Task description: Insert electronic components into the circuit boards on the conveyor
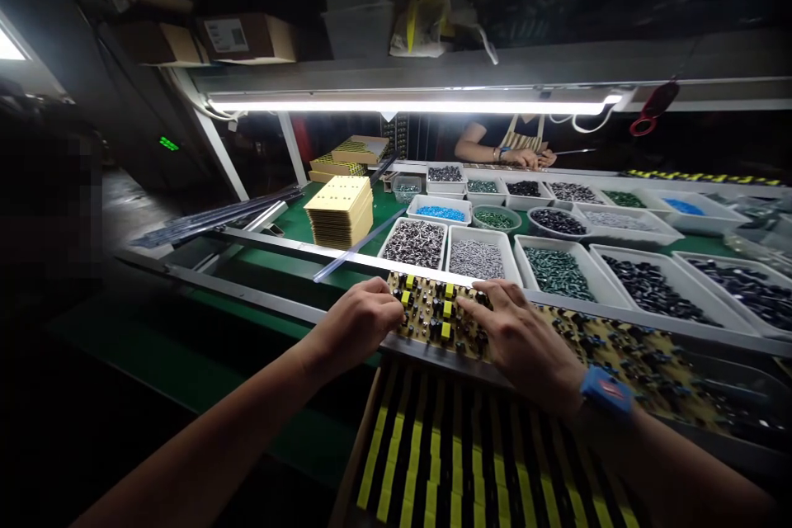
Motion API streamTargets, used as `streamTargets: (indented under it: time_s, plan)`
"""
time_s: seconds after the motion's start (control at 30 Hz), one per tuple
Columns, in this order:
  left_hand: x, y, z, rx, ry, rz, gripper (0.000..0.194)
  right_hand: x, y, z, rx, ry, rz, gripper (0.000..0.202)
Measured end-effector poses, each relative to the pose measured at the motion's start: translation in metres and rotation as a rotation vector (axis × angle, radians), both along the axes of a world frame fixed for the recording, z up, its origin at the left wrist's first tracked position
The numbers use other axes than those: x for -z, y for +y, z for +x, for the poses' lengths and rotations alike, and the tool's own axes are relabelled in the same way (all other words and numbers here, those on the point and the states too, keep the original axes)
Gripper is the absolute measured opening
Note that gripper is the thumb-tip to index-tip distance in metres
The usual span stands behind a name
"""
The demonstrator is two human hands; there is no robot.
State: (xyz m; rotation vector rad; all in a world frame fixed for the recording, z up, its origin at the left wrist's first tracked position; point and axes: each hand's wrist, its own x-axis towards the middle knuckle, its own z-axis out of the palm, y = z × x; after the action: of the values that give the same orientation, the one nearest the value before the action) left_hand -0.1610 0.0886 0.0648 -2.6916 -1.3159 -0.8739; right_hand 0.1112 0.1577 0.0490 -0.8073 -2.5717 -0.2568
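A circuit board panel (426, 309) crowded with small parts and several yellow block-shaped components (446, 309) lies on the metal rail in front of me. At its left end, my left hand (368, 315) is closed, with curled fingers on the board's edge. My right hand (520, 334) reaches over the board from the right. Its fingers are apart, and the fingertips rest among the components near the middle and far edge. A blue wrist strap (607, 390) circles my right wrist. More populated boards (619, 355) continue along the rail, partly behind my right arm.
Below the rail sits a box with rows of yellow-and-black parts (454, 454). White trays of small components (414, 243) line the green bench beyond. A stack of bare boards (339, 210) stands left. A co-worker's hands (525, 158) show across the bench, under a lamp (408, 106).
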Motion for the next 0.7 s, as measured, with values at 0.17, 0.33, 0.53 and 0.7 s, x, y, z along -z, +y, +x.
streamTargets:
  time_s: [0.17, 0.33, 0.53, 0.7]
  plan:
    - [-0.002, 0.003, 0.002, 0.005, 0.054, 0.008, 0.030, -0.005, -0.019, 0.005, -0.053, 0.087, -0.004, 0.061]
    - [-0.001, 0.003, 0.002, 0.013, 0.047, -0.001, 0.028, 0.000, -0.045, 0.014, -0.151, 0.089, -0.037, 0.048]
    - [-0.003, 0.004, 0.002, 0.024, 0.042, -0.010, 0.028, 0.010, -0.047, 0.014, -0.124, 0.083, -0.088, 0.055]
    - [-0.002, 0.006, -0.002, 0.025, 0.051, -0.006, 0.026, 0.002, -0.068, 0.017, -0.162, 0.187, -0.233, 0.048]
